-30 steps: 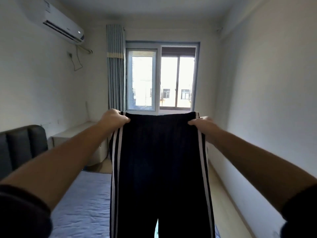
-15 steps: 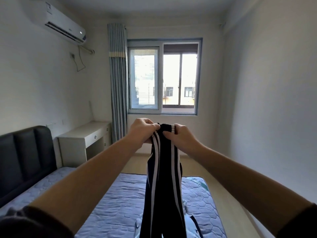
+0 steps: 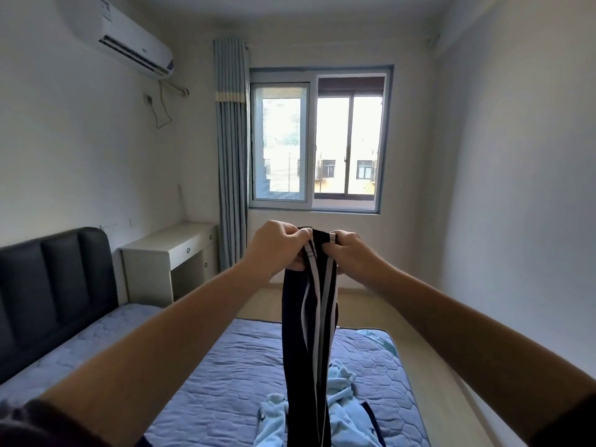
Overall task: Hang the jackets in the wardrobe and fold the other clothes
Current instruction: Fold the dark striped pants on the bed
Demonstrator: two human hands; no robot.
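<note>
**Black trousers with white side stripes (image 3: 309,317) held doubled, leg on leg**

Left hand (image 3: 277,245) and right hand (image 3: 353,250) meet at the waistband, high in front of the person. Each has its fingers curled tight round its own side of the band. With the two sides pressed together, one leg lies over the other, likely the first fold. Holding them high probably lets the cloth hang straight and shed its creases. The legs drop past the near edge of view, over the blue quilted mattress (image 3: 225,366). A crumpled pale blue garment (image 3: 342,398) lies there, right of centre, probably next for folding. No wardrobe shows
</note>
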